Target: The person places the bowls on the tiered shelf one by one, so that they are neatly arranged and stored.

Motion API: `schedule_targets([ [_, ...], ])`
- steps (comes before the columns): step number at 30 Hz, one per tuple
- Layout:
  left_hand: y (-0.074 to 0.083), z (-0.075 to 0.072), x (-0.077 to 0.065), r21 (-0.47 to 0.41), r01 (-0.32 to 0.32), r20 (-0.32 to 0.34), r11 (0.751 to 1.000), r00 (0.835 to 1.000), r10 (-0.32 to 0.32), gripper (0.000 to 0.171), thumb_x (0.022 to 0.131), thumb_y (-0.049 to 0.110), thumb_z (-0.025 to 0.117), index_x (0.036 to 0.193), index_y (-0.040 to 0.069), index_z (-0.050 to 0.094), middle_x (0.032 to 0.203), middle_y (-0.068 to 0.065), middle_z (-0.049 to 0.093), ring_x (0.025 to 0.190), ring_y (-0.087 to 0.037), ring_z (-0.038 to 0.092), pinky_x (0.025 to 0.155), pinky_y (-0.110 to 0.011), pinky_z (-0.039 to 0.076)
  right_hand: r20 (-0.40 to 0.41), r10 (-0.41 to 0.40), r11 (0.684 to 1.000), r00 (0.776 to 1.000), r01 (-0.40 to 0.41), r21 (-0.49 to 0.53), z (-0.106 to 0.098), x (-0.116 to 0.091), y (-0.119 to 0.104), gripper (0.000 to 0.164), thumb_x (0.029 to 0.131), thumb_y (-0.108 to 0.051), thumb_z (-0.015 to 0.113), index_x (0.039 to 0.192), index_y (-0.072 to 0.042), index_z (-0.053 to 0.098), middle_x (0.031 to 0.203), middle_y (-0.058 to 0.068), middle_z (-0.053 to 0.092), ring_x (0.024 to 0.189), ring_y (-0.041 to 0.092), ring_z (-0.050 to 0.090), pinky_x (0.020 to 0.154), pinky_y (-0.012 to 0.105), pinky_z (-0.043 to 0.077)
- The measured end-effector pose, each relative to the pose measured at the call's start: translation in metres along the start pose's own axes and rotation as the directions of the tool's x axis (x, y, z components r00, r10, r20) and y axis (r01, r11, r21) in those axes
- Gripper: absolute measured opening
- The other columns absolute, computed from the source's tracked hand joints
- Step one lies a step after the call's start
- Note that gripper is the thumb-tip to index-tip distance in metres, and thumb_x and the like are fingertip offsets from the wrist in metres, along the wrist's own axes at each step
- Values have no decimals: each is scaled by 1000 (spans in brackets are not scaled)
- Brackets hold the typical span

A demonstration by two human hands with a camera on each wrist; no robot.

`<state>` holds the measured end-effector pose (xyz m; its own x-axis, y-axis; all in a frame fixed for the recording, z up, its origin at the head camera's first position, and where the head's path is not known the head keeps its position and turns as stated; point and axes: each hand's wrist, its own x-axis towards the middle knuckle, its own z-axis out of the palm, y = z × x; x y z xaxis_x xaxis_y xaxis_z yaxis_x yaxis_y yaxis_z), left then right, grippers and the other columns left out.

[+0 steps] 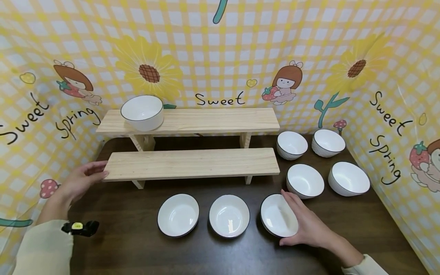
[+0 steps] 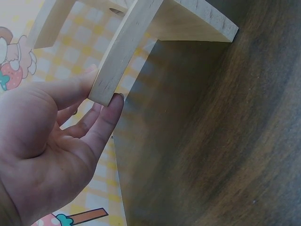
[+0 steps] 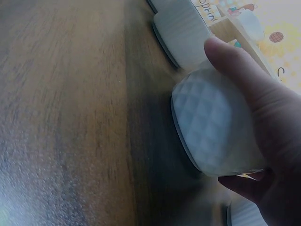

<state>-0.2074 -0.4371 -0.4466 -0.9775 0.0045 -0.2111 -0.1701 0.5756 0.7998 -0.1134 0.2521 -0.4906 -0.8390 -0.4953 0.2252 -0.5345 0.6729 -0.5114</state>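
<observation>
My right hand grips a white dark-rimmed bowl, thumb on its near side and fingers on its far side. That bowl is rightmost of three in the front row; a middle bowl and a left bowl stand beside it. In the right wrist view, the gripped bowl shows a raised diamond pattern outside. My left hand pinches the left end of the lower board of a two-step wooden shelf. The left wrist view shows thumb and fingers on opposite faces of that board.
Another white bowl stands on the upper step, at its left. Right of the shelf are several bowls, including one at the back and one in front of it. Checked yellow cloth walls the dark wooden table behind and at both sides.
</observation>
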Motion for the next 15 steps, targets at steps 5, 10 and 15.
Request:
schedule_targets([
  [5, -1, 0, 0, 5, -9, -7, 1000, 1000, 9, 71, 104, 34, 60, 153, -9, 32, 145, -30, 43, 94, 11, 55, 79, -16, 52, -15, -14, 1000, 1000, 14, -1, 1, 0, 0, 132, 50, -43, 102, 154, 4, 35, 145, 13, 43, 120, 28, 56, 91, 46, 55],
  [10, -2, 0, -1, 9, -26, -8, 1000, 1000, 26, 69, 104, 30, 61, 152, -11, 33, 136, -19, 51, 94, 10, 56, 79, -16, 52, -24, -26, 1000, 999, 26, -5, 2, -1, 1, 130, 52, -43, 101, 155, -1, 35, 144, 11, 44, 118, 28, 57, 88, 43, 56],
  [15, -2, -1, 0, 4, -35, 0, 999, 999, 35, 69, 104, 29, 61, 152, -11, 32, 129, -8, 55, 94, 8, 57, 79, -17, 52, -31, -37, 999, 999, 37, -4, 2, -1, 2, 130, 52, -41, 101, 157, -4, 34, 145, 10, 43, 117, 28, 57, 88, 42, 56],
])
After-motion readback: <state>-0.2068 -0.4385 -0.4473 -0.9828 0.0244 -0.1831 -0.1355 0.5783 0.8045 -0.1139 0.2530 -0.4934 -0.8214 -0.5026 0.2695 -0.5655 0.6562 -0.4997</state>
